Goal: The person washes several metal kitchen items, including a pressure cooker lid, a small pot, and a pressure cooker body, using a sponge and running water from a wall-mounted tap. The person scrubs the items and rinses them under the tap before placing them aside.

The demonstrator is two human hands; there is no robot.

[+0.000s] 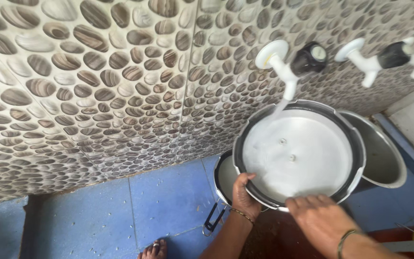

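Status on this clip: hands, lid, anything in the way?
Left hand grips lid rim, right hand on near rim. Lid under running tap. Pots behind, nothing blocking.

Round steel pressure-cooker lid (303, 153), inner side up, tilted under running water.

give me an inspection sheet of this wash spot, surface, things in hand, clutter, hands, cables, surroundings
surface: blue tiled floor, specks on it
job's things: round metal lid with dark rubber rim, tilted under water running from the white wall tap
clutter: a pan with a black handle behind the lid; a steel pot to its right
hands: left hand grips the lid's lower left rim; right hand rests on its lower edge, fingers over the rim; bangles on both wrists
cables: nothing seen
surroundings: pebble-pattern wall tiles; second tap at right; a bare foot below
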